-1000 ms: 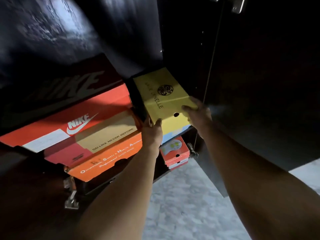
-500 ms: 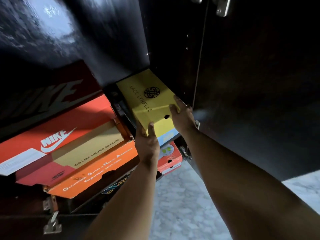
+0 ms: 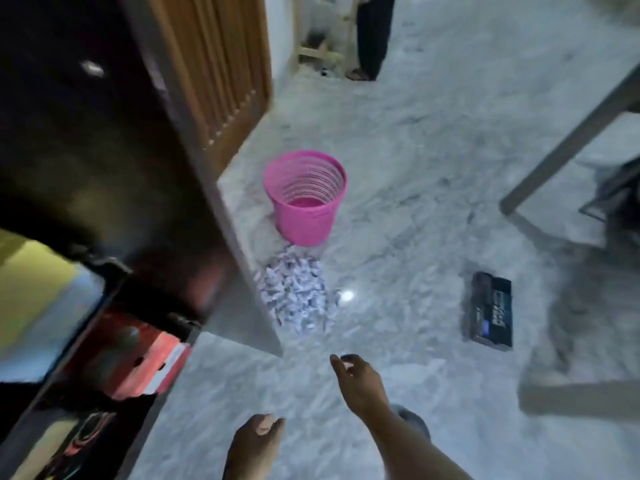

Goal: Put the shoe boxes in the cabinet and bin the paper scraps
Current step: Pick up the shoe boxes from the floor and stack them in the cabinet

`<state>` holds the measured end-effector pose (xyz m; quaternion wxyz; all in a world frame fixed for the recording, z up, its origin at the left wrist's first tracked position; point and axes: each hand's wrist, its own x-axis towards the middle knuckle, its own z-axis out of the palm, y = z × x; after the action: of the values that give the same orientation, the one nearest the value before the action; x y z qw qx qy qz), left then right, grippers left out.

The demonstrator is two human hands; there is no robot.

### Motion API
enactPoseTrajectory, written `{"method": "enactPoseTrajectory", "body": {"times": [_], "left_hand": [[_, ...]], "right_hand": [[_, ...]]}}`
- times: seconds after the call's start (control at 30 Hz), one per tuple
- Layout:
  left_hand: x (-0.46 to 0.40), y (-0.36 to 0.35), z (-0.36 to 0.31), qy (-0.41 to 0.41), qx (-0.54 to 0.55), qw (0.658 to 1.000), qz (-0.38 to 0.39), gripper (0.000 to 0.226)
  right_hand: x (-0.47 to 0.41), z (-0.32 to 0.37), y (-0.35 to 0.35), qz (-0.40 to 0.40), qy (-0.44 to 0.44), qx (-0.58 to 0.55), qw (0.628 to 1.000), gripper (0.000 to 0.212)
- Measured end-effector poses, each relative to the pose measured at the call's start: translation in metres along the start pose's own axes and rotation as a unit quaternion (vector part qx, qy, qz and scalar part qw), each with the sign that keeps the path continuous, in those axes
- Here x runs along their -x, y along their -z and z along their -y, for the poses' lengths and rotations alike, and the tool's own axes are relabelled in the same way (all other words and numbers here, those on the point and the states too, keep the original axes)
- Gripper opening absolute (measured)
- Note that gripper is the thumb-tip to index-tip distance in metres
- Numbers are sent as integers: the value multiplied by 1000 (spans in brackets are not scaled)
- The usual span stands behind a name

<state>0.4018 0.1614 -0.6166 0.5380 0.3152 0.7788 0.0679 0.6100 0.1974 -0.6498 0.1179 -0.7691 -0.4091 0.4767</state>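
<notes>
Boxes mostly shelved: several sit in the cabinet (image 3: 104,168) at left, a yellow box (image 3: 31,282) up top and a red box (image 3: 138,355) below it, details blurred. One dark box (image 3: 491,310) lies flat on the floor (image 3: 415,150), well apart from the cabinet, so my read is it's one more to put away, if it is a shoe box; print too smeared to confirm. Paper step not started: scraps (image 3: 294,292) are piled on the floor just in front of the pink bin (image 3: 304,195), touching or nearly touching its base, and the bin looks empty. Left hand (image 3: 258,441) and right hand (image 3: 356,379) both hold nothing, fingers loosely curled, hanging over bare floor short of the scraps. Remaining: dark box, then all the scraps.
</notes>
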Motion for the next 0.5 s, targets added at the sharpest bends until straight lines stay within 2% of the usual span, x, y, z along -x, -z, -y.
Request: {"method": "enactPoseTrajectory", "body": {"times": [0.07,0.23,0.37,0.5], "left_hand": [[-5,-51,-32,-21,-58,997,47,19],[-32,-191,-110,-74,-139,982,106,18],[-55,-304,-173,-102,-196,963,152,39],[-99,-422,-217,-104,-219,951,192,43]], "right_hand": [[-20,-44,55,-30,-67,-42,996,66],[-75,-148,187,-129,-170,-114,970,60],[-124,-229,263,-175,-228,-156,945,60],[-188,-302,310,-195,-280,-202,918,60]]}}
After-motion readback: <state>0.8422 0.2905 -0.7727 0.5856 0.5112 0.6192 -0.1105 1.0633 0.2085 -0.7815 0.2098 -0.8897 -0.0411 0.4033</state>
